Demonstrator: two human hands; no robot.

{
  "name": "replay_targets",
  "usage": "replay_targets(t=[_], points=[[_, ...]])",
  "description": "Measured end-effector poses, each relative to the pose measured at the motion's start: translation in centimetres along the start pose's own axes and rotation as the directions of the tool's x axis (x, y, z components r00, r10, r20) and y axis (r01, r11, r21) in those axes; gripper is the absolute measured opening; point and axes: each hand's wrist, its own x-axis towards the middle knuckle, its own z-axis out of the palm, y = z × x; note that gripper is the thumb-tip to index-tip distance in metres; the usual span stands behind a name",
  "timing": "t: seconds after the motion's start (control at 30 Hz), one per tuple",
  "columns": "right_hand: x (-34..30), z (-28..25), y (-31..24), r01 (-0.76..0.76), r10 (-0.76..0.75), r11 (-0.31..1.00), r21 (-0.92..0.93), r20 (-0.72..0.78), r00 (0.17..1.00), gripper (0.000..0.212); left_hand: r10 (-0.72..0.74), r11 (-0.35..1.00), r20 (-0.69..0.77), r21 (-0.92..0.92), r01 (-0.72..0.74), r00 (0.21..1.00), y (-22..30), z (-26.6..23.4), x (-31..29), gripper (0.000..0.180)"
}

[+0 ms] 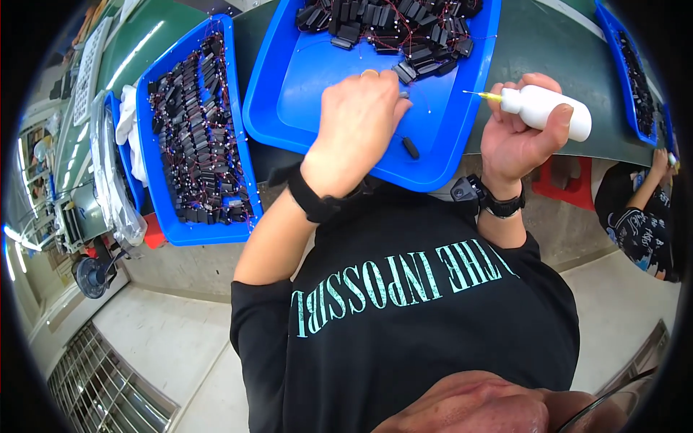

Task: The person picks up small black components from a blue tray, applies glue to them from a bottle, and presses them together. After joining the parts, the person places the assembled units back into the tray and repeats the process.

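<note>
Green desk [556, 50] and blue trays, with a white bottle [543, 110] in my right hand [511, 148]

From my head camera, the pale floor [162, 335] shows below the desk, and another person [639, 220] is at the far right. Straight before me lies the middle tray [307, 68], a jumble of black parts [350, 32] with red wires heaped at its far end. One loose black part [410, 148] lies by itself at the near end.

My left hand [355, 126] is over that tray, back up. A small grey piece [404, 94] shows at its fingertips; the hand hides most of the fingers, so I cannot tell whether they are clamped on it. My right fingers and thumb [558, 128] are wrapped round the bottle, which lies nearly level, its yellow nozzle [492, 97] and thin needle pointing left, over the tray's right side.

To my left, the left tray [209, 235] holds rows of similar wired parts.
</note>
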Motion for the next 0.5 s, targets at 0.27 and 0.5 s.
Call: replay_targets(t=[0.27, 0.5], points=[[-0.3, -1.5, -0.1, 0.014, -0.014, 1.000, -0.024, -0.034, 0.999, 0.052, -0.366, 0.923, 0.059, -0.104, 0.371, 0.929, -0.4, -5.2, -2.5, 0.026], [0.0, -0.8, 0.1, 0.023, -0.023, 1.000, -0.008, -0.021, 0.999, 0.052, -0.123, 0.992, 0.194, -0.011, 0.128, 0.973, 4.4, -1.3, -2.8, 0.022]])
